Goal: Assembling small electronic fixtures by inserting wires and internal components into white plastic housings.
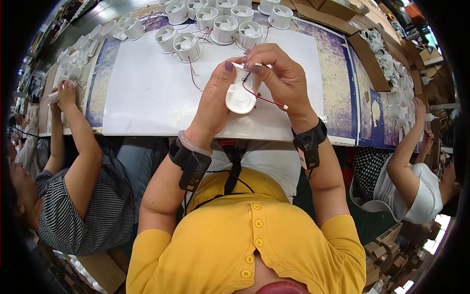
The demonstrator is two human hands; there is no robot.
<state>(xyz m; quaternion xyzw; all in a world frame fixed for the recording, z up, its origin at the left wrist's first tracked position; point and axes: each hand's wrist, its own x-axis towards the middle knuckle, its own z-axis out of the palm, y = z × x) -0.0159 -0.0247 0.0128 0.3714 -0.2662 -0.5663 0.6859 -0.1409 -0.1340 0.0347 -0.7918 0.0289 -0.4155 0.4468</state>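
Above the near part of the table, my left hand (217, 90) is closed around the side of a white plastic housing (240, 103), an open shell with a rounded near end. My right hand (283, 76) is at the far end of the shell, thumb and fingers pinched on a small white plug (258, 64). A thin red wire (264, 99) curves out of the shell, and a second small white plug (285, 107) hangs from its end below my right palm. A short black wire lies inside the shell. My fingers partly hide the shell's far end.
Several white round fan units (225, 30) with thin wires stand along the far side of the white table sheet (147, 88). A carton (368, 61) of white parts is at the right. Co-workers sit at the left (88, 196) and right (416, 188), handling white parts.
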